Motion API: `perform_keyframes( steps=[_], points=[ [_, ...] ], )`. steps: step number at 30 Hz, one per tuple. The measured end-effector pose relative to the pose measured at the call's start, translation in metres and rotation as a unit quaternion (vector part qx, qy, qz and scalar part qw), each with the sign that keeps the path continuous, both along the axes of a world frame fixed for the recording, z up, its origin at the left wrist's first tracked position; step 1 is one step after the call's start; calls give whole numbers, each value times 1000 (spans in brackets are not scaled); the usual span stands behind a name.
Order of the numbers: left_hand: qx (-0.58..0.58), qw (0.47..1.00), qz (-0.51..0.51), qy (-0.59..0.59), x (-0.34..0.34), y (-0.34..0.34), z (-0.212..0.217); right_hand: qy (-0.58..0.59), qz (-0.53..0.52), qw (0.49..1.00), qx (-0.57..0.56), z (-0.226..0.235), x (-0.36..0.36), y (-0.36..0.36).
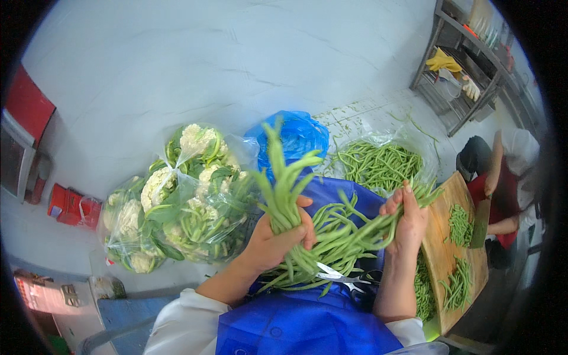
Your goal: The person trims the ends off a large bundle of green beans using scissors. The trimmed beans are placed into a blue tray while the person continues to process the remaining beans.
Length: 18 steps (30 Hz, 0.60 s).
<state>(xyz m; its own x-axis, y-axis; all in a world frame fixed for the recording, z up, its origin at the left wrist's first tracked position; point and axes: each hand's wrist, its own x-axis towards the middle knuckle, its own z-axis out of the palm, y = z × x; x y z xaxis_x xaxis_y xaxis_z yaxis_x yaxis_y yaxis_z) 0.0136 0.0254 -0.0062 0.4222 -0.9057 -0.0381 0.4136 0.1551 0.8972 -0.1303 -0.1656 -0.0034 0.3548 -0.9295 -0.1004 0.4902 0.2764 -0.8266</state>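
Scissors [343,277] lie on the blue apron lap. Above them, the left hand [278,239] squeezes a bunch of green beans [284,183] upright, and the right hand [408,222] grips more beans. It looks like sorting; lining up the ends seems next. Farther off sit bagged cauliflowers [177,201].

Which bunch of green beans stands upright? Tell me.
The long green bean bunch in the left hand; the right hand holds its bunch slanting sideways.
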Motion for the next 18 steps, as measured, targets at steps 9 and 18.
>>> perform_keyframes(
  steps=[9,18],
  points=[
    [127,921,19,-368,-20,-10,23,31,306,951,33,43,15,33],
    [131,923,-82,-352,-17,-11,21,98,269,958,-24,46,7,15]
  ],
)
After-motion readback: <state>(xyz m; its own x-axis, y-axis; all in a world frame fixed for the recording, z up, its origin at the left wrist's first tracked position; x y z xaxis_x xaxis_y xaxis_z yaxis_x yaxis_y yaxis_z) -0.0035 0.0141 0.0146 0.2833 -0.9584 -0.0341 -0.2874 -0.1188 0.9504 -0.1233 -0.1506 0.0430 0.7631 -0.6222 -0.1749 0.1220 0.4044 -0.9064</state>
